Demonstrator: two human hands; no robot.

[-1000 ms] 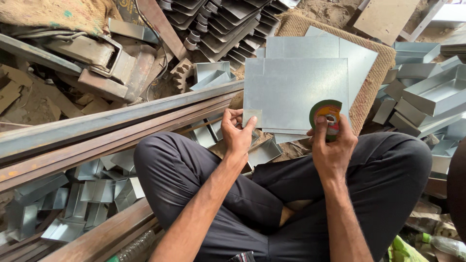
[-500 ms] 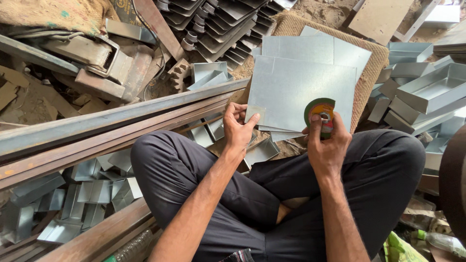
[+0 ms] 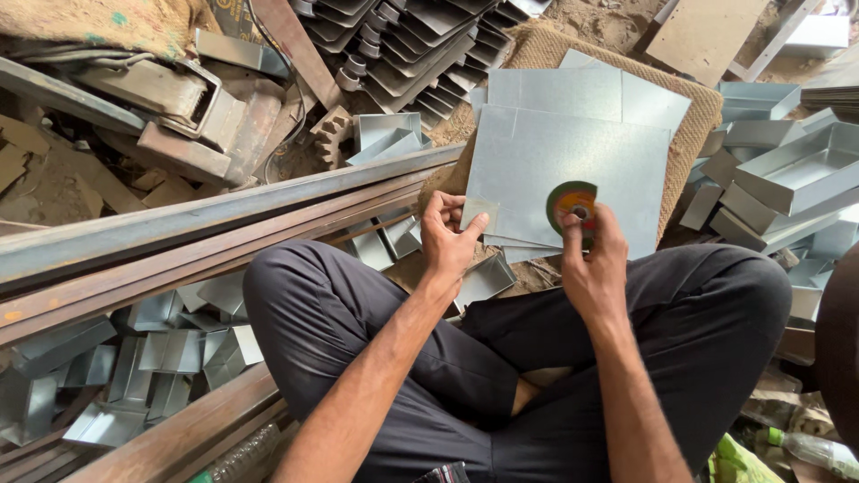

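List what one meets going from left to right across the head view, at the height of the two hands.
Long steel bars → left hand, holding a small metal piece → green and orange disc, held by the right hand → folded metal trays.

left hand (image 3: 447,240) pinching, right hand (image 3: 592,268) gripping

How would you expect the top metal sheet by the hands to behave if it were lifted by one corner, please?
The metal sheet looks thin and flat, so it would probably flex and wobble. Its smooth grey face suggests it may slip off the stack beneath. The left hand pinches its corner; the edges are likely sharp.
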